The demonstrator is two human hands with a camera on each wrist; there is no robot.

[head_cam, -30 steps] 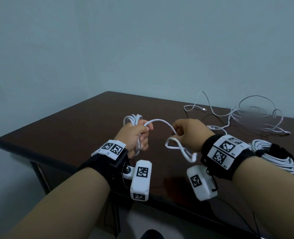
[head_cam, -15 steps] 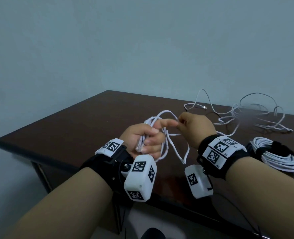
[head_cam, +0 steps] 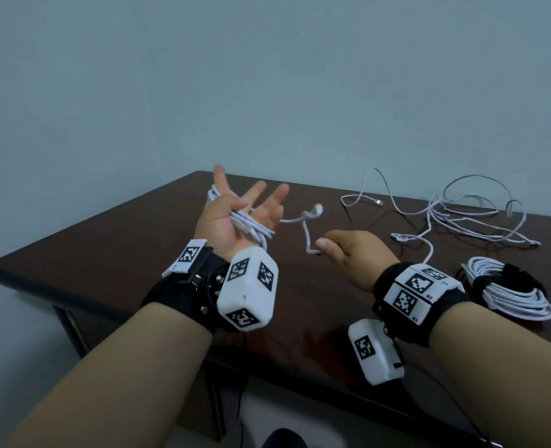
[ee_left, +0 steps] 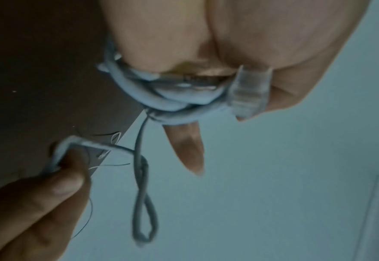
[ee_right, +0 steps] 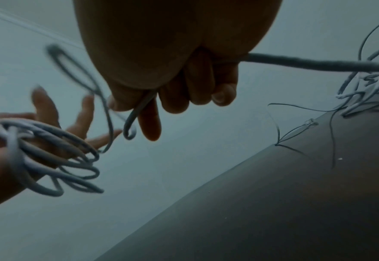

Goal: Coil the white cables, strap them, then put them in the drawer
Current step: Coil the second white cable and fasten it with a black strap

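Note:
My left hand (head_cam: 225, 221) is turned palm up over the table, fingers spread straight. Several loops of white cable (head_cam: 254, 229) are wound around its palm. In the left wrist view the loops (ee_left: 161, 100) cross the palm beside a clear plug (ee_left: 249, 91). From there the cable (head_cam: 306, 226) runs in a twisted loop to my right hand (head_cam: 348, 253), which pinches it between thumb and curled fingers. The right wrist view shows that hand (ee_right: 184, 84) closed around the cable (ee_right: 318, 65), which trails off to the right.
A coiled white cable bound with a black strap (head_cam: 513, 292) lies at the right on the dark wooden table (head_cam: 106, 250). A tangle of loose white cables (head_cam: 461, 218) is spread across the far right. The table's near edge runs just below my wrists.
My left hand has turned palm up, let go its grip and spread its fingers with the coil around it. The right hand has drawn back to the right, pulling the cable out between them.

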